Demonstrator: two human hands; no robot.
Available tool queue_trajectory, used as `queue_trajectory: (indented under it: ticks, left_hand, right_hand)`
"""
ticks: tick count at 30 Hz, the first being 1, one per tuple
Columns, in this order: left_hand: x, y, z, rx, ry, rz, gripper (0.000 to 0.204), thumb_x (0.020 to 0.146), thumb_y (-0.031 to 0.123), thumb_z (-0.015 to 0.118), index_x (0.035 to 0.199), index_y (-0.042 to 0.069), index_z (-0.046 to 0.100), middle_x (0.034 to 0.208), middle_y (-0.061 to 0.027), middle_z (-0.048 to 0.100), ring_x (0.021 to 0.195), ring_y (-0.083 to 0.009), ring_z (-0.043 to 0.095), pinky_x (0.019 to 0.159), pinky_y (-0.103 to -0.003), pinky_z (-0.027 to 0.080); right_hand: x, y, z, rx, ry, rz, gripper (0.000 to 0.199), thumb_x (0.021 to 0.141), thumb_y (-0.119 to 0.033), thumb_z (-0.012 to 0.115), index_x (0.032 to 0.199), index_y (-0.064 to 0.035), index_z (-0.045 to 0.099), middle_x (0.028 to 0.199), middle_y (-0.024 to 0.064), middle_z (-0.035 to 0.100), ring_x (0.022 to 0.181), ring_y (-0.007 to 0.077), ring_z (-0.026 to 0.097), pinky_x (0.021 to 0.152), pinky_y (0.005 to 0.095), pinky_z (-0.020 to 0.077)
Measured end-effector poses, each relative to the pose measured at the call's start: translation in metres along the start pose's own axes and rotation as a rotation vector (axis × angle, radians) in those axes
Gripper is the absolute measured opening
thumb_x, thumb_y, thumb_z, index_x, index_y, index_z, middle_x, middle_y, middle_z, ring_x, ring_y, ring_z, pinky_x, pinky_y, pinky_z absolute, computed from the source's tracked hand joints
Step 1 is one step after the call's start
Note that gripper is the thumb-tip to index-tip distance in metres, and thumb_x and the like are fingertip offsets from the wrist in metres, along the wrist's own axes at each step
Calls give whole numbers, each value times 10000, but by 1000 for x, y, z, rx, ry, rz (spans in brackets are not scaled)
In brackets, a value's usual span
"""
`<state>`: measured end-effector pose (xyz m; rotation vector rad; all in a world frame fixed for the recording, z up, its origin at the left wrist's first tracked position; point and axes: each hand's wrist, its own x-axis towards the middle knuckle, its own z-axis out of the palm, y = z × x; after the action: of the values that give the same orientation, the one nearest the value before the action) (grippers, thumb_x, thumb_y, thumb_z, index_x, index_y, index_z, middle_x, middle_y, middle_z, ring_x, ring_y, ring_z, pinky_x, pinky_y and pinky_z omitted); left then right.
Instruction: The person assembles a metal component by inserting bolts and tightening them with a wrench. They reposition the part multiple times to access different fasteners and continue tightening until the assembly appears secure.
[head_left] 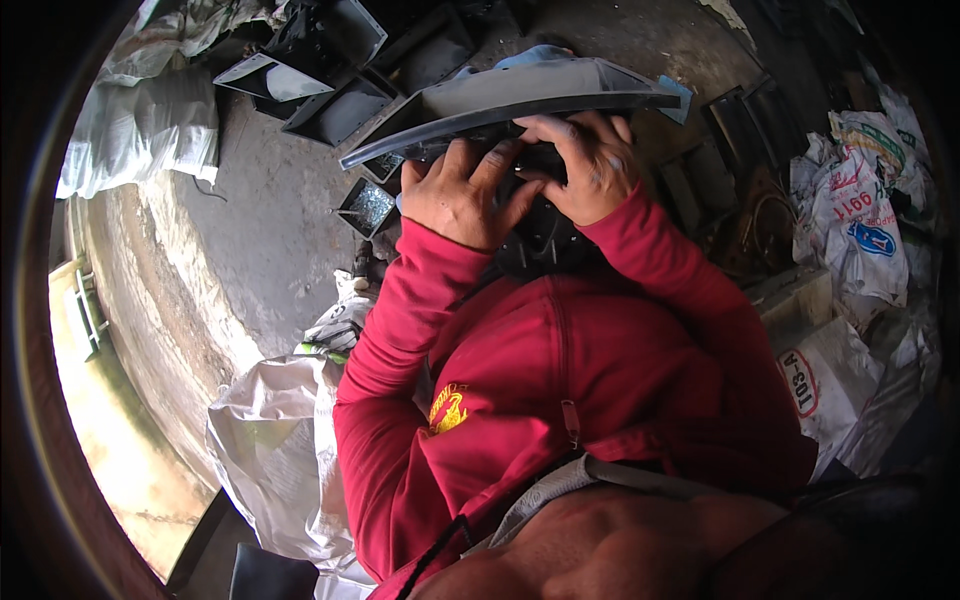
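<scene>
Up against the near side of a long black tray-like housing (520,92) are both my hands. The housing has a dusty grey inner face and a thick black rim, and it is tilted. My left hand (455,195) grips it with bent fingers below the rim. My right hand (590,165) is curled round the same edge farther right, its index finger arched and its thumb pointing toward the left hand. Several fingertips are hidden behind or under the housing. Dark parts lie in shadow beneath my hands, too dim to make out.
A small black tray (366,208) of shiny small metal pieces sits left of my left hand. Several black box-shaped housings (340,110) lie on the floor at the far left. White plastic sacks (285,440) stand at the left, and printed sacks (850,210) at the right.
</scene>
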<state>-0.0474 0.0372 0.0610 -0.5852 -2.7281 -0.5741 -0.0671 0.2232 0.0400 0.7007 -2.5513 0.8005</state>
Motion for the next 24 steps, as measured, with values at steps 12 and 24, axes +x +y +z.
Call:
queue_trajectory:
  ticks: [12,24]
  left_hand:
    - [-5,-1,1,-21,78,-58,354,797,462,678,975,157,693,830,-40,582,722,-220,637,721,-401,388]
    - [-1,-16,2,44,57,-20,382,757,485,719,1020,208,708,837,-18,609,710,-210,637,688,-401,391]
  right_hand:
    - [-1,-6,-1,-79,-31,-31,735,641,-115,834,1298,-171,510,1030,-90,704,923,164,606,838,358,393]
    - [3,-5,-5,5,-30,-18,771,647,-145,830,1326,-242,478,1024,-123,678,961,168,584,867,390,372]
